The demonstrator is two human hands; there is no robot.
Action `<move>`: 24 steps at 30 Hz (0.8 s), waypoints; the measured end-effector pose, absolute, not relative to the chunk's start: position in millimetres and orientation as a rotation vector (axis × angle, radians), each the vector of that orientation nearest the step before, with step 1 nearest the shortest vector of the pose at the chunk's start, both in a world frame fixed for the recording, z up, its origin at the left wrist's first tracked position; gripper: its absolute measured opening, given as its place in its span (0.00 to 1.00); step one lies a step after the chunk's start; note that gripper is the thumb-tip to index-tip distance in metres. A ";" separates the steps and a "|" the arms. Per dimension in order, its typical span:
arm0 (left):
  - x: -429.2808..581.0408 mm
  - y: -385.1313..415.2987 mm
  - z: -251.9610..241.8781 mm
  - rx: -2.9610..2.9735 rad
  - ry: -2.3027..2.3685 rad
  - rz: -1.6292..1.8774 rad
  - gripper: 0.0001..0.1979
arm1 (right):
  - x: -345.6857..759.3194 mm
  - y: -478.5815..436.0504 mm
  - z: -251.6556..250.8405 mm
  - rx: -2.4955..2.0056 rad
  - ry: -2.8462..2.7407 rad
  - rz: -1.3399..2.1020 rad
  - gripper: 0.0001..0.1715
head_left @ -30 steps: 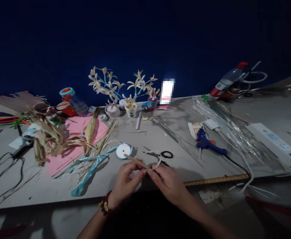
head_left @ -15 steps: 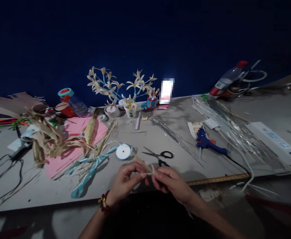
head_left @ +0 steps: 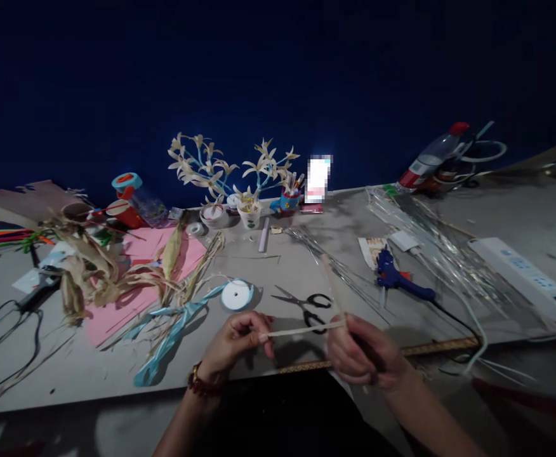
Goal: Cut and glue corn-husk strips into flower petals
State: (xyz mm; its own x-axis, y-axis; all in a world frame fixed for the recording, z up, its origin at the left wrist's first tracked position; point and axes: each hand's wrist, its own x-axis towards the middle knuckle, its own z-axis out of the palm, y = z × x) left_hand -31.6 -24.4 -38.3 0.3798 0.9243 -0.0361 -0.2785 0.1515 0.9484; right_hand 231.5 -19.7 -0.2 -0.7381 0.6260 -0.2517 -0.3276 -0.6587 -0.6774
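Note:
A narrow pale strip of corn husk [head_left: 301,330] stretches across the gap between my hands over the front of the table. My left hand [head_left: 240,339] pinches its left end between thumb and fingertip. My right hand [head_left: 366,352], fingers curled, is closed on the other end. From the right hand's grip a second pale length [head_left: 335,285] sticks up and away; whether it is the same strip I cannot tell. Open-bladed black scissors [head_left: 301,299] lie just beyond the hands, one handle loop partly behind the strip. A white ribbon spool [head_left: 237,294] with light blue ribbon [head_left: 176,330] sits beyond my left hand.
Dried corn husks [head_left: 101,266] lie over pink paper [head_left: 116,317] at the left. Husk flowers stand in a white cup [head_left: 249,219] at the back. Metal wires [head_left: 330,254], a blue glue gun [head_left: 397,279] and a power strip [head_left: 520,270] are to the right.
My hands were close together and have moved apart, the right one going rightward. The husk strip now shows stretched between them, with a length standing up from my right hand.

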 end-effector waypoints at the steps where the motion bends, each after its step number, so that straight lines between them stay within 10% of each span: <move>1: -31.7 -24.4 -39.3 1.036 0.770 1.011 0.12 | 237.7 -16.0 -0.8 -0.695 -0.878 2.267 0.38; 9: -32.3 -30.1 -48.6 0.680 0.625 1.237 0.13 | 271.8 53.2 -26.9 -1.689 -1.850 0.591 0.22; 24: -11.9 -32.6 -45.0 0.731 0.665 1.367 0.09 | 238.3 24.8 -7.6 -1.365 -1.988 0.056 0.15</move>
State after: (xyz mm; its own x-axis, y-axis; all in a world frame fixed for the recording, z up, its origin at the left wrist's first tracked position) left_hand -11.9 -32.6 -45.0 0.0936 0.9956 0.0002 -0.6146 0.0576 0.7867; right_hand 238.3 24.8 -7.6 -0.1867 0.8296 0.5262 0.7989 0.4400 -0.4102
